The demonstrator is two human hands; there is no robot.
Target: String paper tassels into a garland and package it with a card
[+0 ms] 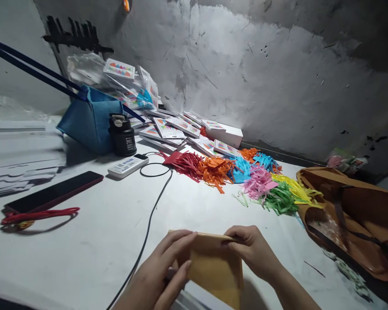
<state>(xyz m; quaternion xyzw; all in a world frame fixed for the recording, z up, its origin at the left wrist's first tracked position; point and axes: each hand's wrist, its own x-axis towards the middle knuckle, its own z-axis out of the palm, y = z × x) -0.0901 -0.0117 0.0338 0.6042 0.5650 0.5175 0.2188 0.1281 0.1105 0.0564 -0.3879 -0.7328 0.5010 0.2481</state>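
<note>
Both my hands hold a small tan paper envelope [215,267] low over the near edge of the white table [100,241]. My left hand [163,271] grips its left side, fingers over the top edge and thumb on the front. My right hand [254,252] pinches the top right corner. Beyond the envelope lie piles of cut paper strips [245,174] in red, orange, blue, pink, green and yellow.
Small printed boxes [187,129] are heaped by the grey wall. A blue bag [90,120], a black jar [122,135], a white power bank [127,165] with black cable [148,219], a dark phone [54,191] and a red cord [39,214] sit left. A brown bag [352,215] lies right.
</note>
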